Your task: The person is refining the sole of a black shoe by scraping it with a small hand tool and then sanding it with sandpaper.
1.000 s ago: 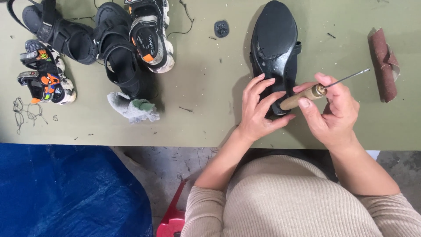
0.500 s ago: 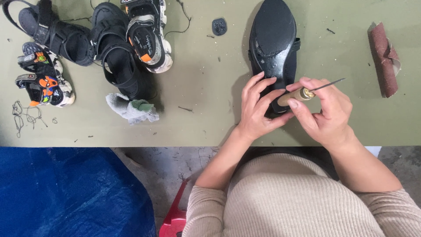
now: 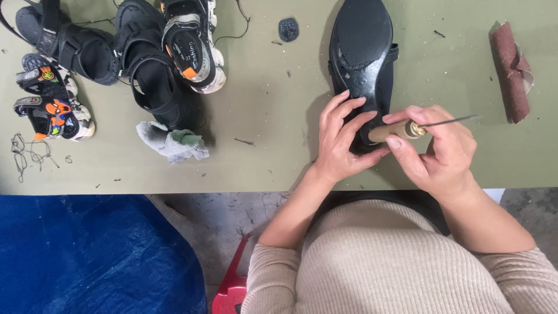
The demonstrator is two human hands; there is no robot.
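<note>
This is a shoe repair workshop. A green table (image 3: 261, 116) holds a black shoe (image 3: 360, 52) lying sole up. Left of that shoe sit worn sandals (image 3: 145, 64) and a rag (image 3: 171, 142). Right of it lies rolled sandpaper (image 3: 511, 70).

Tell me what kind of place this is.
Likely a shoe-repair workbench: a black shoe lies sole-up under the left hand, the right hand holds an awl, and worn sandals wait nearby.

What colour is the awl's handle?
Light brown wood, on the awl in the right hand; head view.
</note>
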